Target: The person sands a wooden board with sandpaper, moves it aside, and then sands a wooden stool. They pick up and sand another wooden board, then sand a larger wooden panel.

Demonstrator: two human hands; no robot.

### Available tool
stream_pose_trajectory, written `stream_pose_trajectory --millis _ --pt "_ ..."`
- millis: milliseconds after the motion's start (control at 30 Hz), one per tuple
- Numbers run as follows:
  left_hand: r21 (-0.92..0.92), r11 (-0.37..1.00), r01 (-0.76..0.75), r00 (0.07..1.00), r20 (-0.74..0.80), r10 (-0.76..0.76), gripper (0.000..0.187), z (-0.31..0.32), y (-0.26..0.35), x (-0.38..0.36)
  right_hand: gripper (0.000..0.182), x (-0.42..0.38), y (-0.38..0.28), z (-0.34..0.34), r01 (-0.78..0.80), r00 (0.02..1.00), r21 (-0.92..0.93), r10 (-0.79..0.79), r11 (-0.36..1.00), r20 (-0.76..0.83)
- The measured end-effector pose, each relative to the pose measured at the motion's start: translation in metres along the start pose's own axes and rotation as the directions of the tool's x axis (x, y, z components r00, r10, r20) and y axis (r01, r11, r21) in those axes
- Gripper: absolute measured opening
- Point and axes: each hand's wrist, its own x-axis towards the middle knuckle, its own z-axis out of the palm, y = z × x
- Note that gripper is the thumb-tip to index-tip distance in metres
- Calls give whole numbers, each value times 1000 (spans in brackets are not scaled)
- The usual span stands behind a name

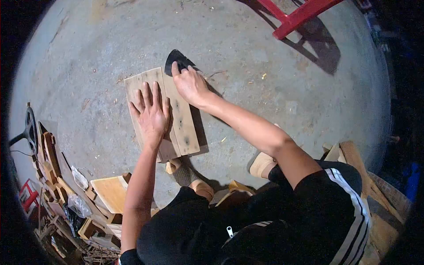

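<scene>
My left hand (153,119) lies flat with fingers spread on a panel of pale wooden boards (181,119) near the middle of the view. At the panel's top right corner, my right hand (190,84) has its fingers bent over a black, wedge-shaped piece (176,57), with the index finger stretched onto it. The black piece sits against the top end of the right board. Several dark spots mark that board. My right palm and the underside of its fingers are hidden.
Wood scraps (55,190) and a yellowish board (110,192) lie at the lower left. A red metal frame (293,22) stands on the concrete floor (265,88) at the upper right. My feet are below the panel, and more planks (380,198) lie at the lower right.
</scene>
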Motion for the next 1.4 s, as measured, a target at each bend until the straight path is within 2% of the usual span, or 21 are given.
stream_pose_trajectory --millis 33,100,233,267,433,567,633,667,700,767,800,833,933,1033,1067,1133,1233,1333,1367,1400 --pt "8 1000 -1 1000 -3 1 60 0 0 0 43 2 0 3 -1 1000 27 2 1000 -27" --pt "-2 1000 -10 1000 -2 10 59 -2 1 -1 39 23 4 10 -124 992 86 126 989 -13" --pt "25 1000 8 1000 23 -9 58 -2 0 0 36 20 11 8 -70 997 30 71 997 -43" --pt "23 1000 18 1000 18 -19 58 0 0 3 34 9 9 4 -50 998 -41 49 998 -41" --pt "10 1000 9 999 31 -9 58 -3 -1 -1 33 23 8 9 -132 991 -2 132 991 -15" --pt "-5 1000 14 1000 15 -14 59 -4 -1 0 31 21 11 4 -45 999 33 46 998 -29" --pt "-17 1000 20 999 30 -20 59 -8 0 0 28 4 10 6 -8 995 -31 5 999 -99" --pt "3 1000 17 999 29 -17 59 -8 0 1 21 7 11 10 -21 995 25 23 999 -102" --pt "21 1000 8 1000 27 -8 59 -8 2 1 21 16 15 16 -31 994 23 33 999 -100" --pt "45 999 -14 999 30 12 59 -9 1 0 32 37 18 22 -84 996 80 85 993 -2" --pt "27 1000 -10 1000 25 9 58 -8 0 0 39 33 16 19 -50 998 55 53 997 -39" --pt "2 1000 0 1000 19 0 58 -9 0 0 39 24 11 13 -45 998 53 47 998 -41" --pt "17 1000 7 1000 28 -8 58 -12 3 0 41 -4 4 10 -6 996 -142 -7 990 -90" --pt "14 1000 -5 1000 19 5 58 -6 1 -1 40 18 11 27 -45 988 -98 30 994 -152" --pt "17 1000 -12 1000 17 11 59 -5 0 -1 40 31 16 33 -38 990 -39 32 999 -134" --pt "8 1000 -4 1000 14 4 59 -6 1 -1 40 20 14 23 -26 993 -44 21 999 -113" --pt "-9 1000 -3 1000 18 3 59 -11 1 0 41 -2 2 10 -14 997 -112 6 994 -74" --pt "-24 1000 4 1000 4 -4 58 -15 2 1 43 9 3 22 -12 990 -244 -22 970 -137" --pt "-23 1000 4 1000 14 -4 59 -17 2 1 44 22 10 25 -34 997 -149 23 988 -76" --pt "-30 1000 9 1000 15 -8 59 -16 0 -2 43 21 9 22 -30 997 -122 20 992 -81"
